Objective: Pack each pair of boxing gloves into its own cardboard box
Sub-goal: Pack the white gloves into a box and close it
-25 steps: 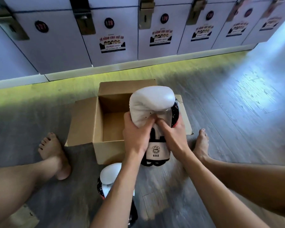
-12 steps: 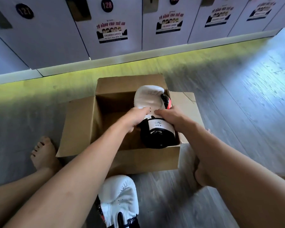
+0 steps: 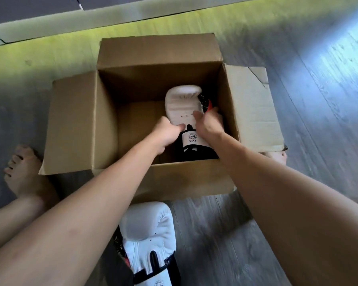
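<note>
Glove point(image 3: 182, 104) in box point(image 3: 153, 58) — perhaps on bottom

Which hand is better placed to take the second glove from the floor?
Left, probably. The left hand and right hand both grip the boxed glove; the floor glove lies close beside the left forearm, farther from the right one.

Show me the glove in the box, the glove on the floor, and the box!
Glove in the box point(image 3: 182, 104): head view, white padding.
Glove on the floor point(image 3: 147, 223): head view, white padding.
Cardboard box point(image 3: 70, 124): head view, left flap.
</note>
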